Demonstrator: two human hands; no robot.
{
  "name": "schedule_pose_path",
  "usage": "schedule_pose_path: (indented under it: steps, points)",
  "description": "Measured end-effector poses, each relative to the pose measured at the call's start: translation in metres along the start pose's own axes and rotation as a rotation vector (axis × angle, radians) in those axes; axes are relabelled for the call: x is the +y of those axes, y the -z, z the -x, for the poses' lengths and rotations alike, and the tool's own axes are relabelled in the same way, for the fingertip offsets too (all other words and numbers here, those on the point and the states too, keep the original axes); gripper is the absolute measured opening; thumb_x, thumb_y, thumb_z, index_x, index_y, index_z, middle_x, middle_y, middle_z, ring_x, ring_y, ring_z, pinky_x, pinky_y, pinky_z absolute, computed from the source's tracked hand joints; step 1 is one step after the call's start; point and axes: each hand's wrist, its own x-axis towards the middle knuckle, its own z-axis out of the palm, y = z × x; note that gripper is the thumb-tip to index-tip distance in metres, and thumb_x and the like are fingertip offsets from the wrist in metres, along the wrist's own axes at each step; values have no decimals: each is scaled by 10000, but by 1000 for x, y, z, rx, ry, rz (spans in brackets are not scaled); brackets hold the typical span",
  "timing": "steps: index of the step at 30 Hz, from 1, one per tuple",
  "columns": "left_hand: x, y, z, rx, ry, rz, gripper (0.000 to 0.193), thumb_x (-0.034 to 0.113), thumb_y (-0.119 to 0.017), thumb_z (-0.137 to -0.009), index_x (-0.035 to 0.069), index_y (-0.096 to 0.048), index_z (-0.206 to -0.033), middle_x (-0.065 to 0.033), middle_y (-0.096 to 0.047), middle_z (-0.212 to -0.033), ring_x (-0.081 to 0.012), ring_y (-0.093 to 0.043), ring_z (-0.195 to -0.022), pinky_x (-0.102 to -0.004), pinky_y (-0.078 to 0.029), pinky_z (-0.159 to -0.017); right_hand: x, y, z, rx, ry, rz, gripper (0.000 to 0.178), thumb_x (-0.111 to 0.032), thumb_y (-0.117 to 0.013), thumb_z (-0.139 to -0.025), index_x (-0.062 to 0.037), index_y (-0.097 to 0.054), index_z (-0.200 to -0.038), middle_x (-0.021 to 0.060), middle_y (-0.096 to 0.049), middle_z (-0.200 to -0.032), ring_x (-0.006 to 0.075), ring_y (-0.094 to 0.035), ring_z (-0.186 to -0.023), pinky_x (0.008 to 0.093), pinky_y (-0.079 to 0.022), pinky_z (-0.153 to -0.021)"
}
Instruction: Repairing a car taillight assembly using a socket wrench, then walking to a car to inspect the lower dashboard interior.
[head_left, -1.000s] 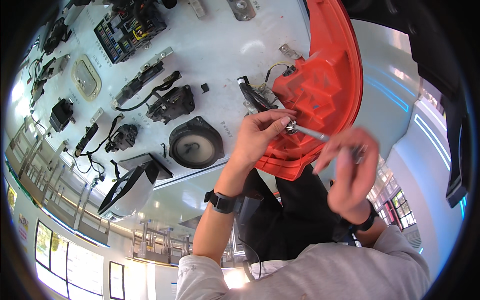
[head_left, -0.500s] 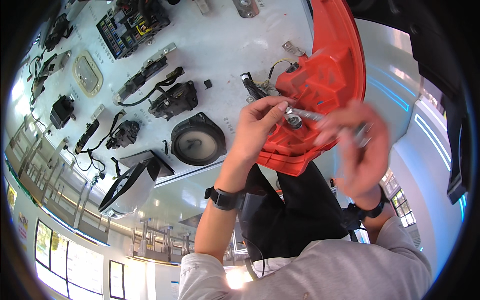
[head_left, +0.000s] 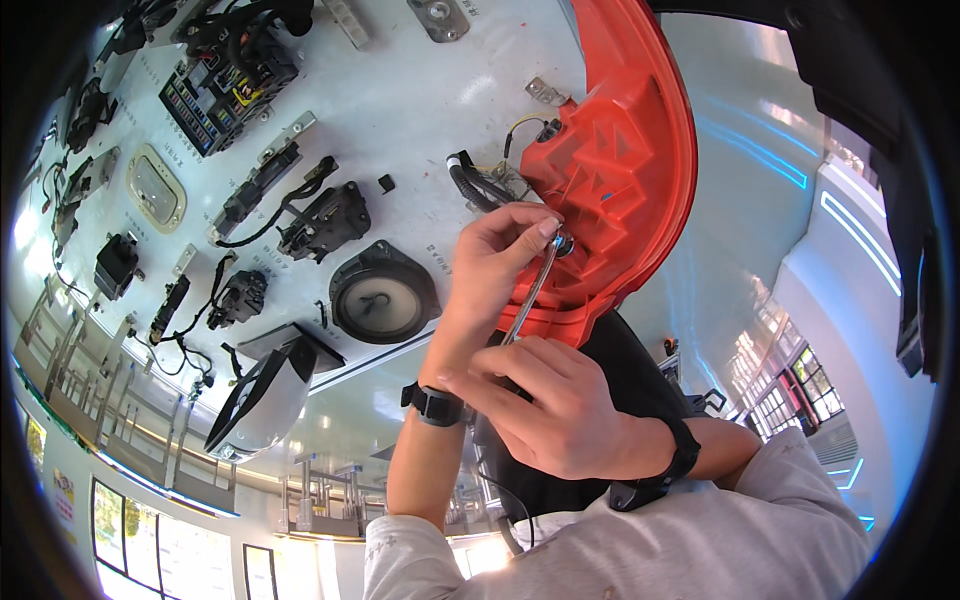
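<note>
A red plastic car light housing [head_left: 640, 150], ribbed side facing me, stands at the right edge of a white panel. My left hand [head_left: 492, 262] pinches the head end of a shiny metal ratchet wrench [head_left: 537, 290] between thumb and fingers, against a round metal fitting [head_left: 565, 245] on the housing. Lower down, my right hand [head_left: 560, 405] is closed around the wrench's handle end, its index finger partly extended. The handle slants down toward me, its lower end hidden by the right hand. Whether the head sits on a fastener is covered by my left fingers.
Mounted on the white panel [head_left: 470, 110] are a round speaker [head_left: 383, 300], a fuse box [head_left: 205, 110], black latch mechanisms [head_left: 335, 220] and an oval lamp [head_left: 156, 187]. A side mirror [head_left: 262, 395] juts out at the lower edge. Black corrugated cable [head_left: 468, 185] runs beside the housing.
My right hand has swept from the right side down and to the left with the wrench handle, which now points toward me. My left hand stays at the head. The view has shifted slightly.
</note>
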Motion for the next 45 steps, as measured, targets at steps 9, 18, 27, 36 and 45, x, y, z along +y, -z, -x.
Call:
schedule_pose_path:
  steps: [9,18,27,36,45]
  points:
    - [-9,7,-4,-7,-24,-33,170,117,-647,-886,-37,-661,-955,-70,-648,-965,-125,-594,-845,-260,-470,-765,0,-10,-1,-36,-78,-119,423,-34,-648,-681,57,-621,-1094,103,-512,-956,202,-533,-712,290,-476,-592]
    - [-11,7,-5,-39,-28,6,144,96,-649,-879,-38,-669,-927,-68,-647,-952,-111,-580,-751,-246,-465,-690,-5,2,5,-37,-150,-164,460,13,-657,-674,18,-598,-1130,99,-534,-966,234,-556,-750,329,-494,-629]
    - [-11,4,1,26,-59,-44,183,145,-672,-865,-16,-686,-953,-49,-656,-925,-97,-558,-731,-240,-457,-689,38,60,9,343,-364,-310,182,36,-523,-885,49,-536,-1066,130,-623,-893,153,-619,-778,300,-505,-714]
    - [-7,-1,5,55,20,2,237,201,-606,-920,3,-663,-1037,-13,-622,-832,-93,-546,-746,-239,-443,-702,74,92,-32,406,-559,-506,320,-36,-495,-945,46,-434,-1248,111,-629,-913,95,-597,-733,224,-490,-700]
    - [4,4,7,57,9,93,232,162,-586,-930,5,-623,-1096,-36,-634,-875,-94,-550,-755,-246,-431,-663,41,64,-20,10,185,-170,222,11,-552,-862,-54,-619,-1063,104,-621,-856,200,-613,-682,323,-502,-589]
